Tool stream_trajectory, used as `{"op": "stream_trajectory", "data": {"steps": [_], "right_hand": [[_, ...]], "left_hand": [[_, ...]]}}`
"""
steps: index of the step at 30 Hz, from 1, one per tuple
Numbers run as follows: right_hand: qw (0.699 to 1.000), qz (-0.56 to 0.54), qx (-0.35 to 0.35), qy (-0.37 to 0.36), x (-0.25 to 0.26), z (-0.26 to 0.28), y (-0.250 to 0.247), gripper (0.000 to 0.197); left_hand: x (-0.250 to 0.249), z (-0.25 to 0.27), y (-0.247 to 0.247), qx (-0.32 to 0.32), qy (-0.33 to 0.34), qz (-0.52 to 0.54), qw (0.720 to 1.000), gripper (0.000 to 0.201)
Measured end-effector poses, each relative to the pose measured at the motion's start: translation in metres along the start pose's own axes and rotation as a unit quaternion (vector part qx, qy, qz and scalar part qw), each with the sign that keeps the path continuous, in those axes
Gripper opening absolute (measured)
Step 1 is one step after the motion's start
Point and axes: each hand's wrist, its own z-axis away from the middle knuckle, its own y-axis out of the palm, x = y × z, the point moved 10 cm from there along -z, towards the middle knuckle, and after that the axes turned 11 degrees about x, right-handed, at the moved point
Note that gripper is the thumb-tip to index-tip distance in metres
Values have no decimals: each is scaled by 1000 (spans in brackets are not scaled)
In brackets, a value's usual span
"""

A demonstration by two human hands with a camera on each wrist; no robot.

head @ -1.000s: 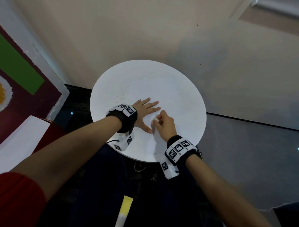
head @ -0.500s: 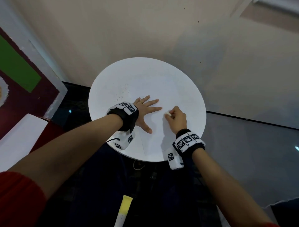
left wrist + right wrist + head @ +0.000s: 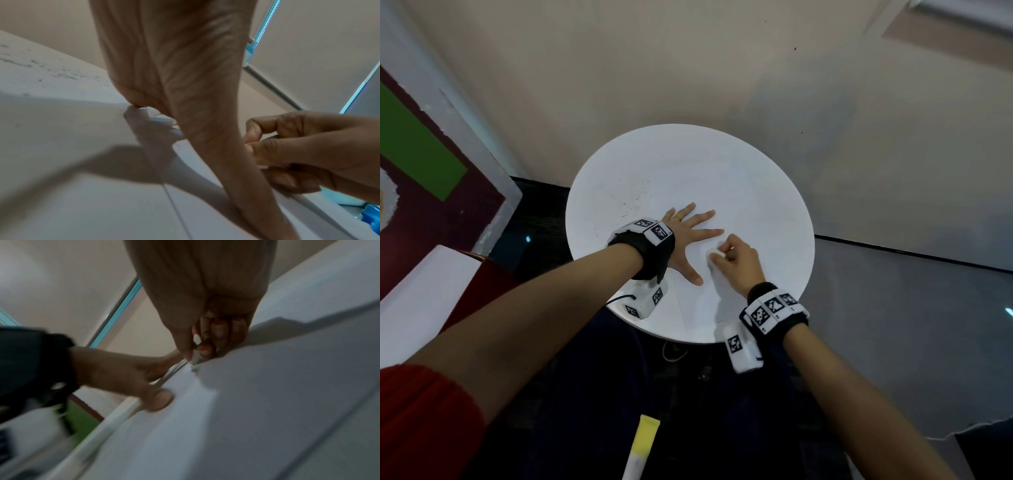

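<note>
A white sheet of paper lies on a round white table. My left hand lies flat on the sheet with its fingers spread, pressing it down; the left wrist view shows its palm above the surface. Just right of it, my right hand pinches a small white piece, perhaps an eraser, against the paper. In the right wrist view the curled fingers and thumb hold that piece close to the left thumb.
Dark specks mark the table's far left part. A maroon and green board leans at the left beside a white box. A yellow and white tube lies below the table. A beige wall stands close behind.
My right hand swung out to the right across the sheet and has come back left, close to the left hand's fingertips. The left hand stays flat in place.
</note>
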Motion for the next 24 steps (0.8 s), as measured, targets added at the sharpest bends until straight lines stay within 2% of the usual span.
{"op": "stream_trajectory", "data": {"steps": [3,7,11,15,19,22,24], "right_hand": [[998,4,-63,24,-14,-1,-26,18],[1000,-5,-2,0,-3,7,1,23],[996,1,-79,31,-21,2,-36,17],[1000,3,-22,2,-9,12,-6,29],[996,-8,-87,34,-25,11,-39,20],[999,5,-38,4,-9,20,-8,20],[999,6,-31,1,-9,15,-12,26]], "left_hand": [[0,0,0,1,1,7,1000,118],[0,0,-1,6,-3,-7,1000,119],[0,1,-1,9,0,1,1000,119],[0,0,-1,11,-5,-9,1000,119],[1,0,0,8,0,2,1000,119],[0,0,-1,7,-5,-10,1000,119],[-1,0,-1,4,-3,-11,1000,119]]}}
